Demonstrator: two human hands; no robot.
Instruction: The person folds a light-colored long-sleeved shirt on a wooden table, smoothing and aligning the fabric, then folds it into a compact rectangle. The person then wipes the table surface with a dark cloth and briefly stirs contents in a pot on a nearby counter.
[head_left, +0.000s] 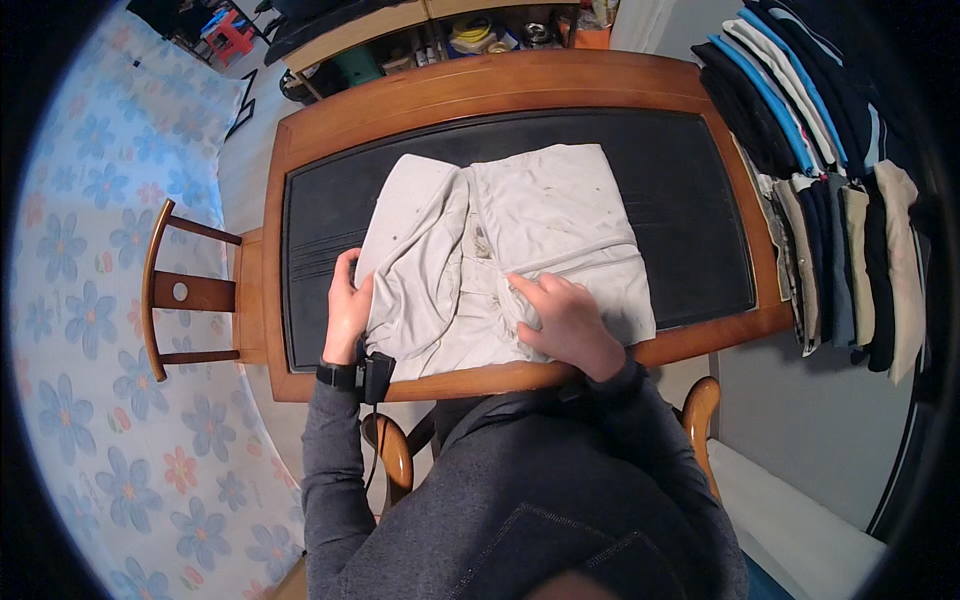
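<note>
A white garment (555, 202) with a zipper and small dark marks lies partly folded before me. Its left part is folded inward in loose wrinkles, while the right part lies flatter. My left hand (350, 304) holds the garment's left edge, with some fingertips hidden at the cloth. On the right part, my right hand (562, 315) rests with the index finger extended along the middle seam. Its thumb is spread apart, and the other fingers are partly curled. Gathered fabric shows between the two parts.
The wooden table (480, 79) has a black inset top (694, 217). Several clothes (817, 247) hang at its right side. A wooden chair (193, 291) stands to the left, near a flowered curtain (112, 300). Behind is a shelf unit (360, 34) with assorted items.
</note>
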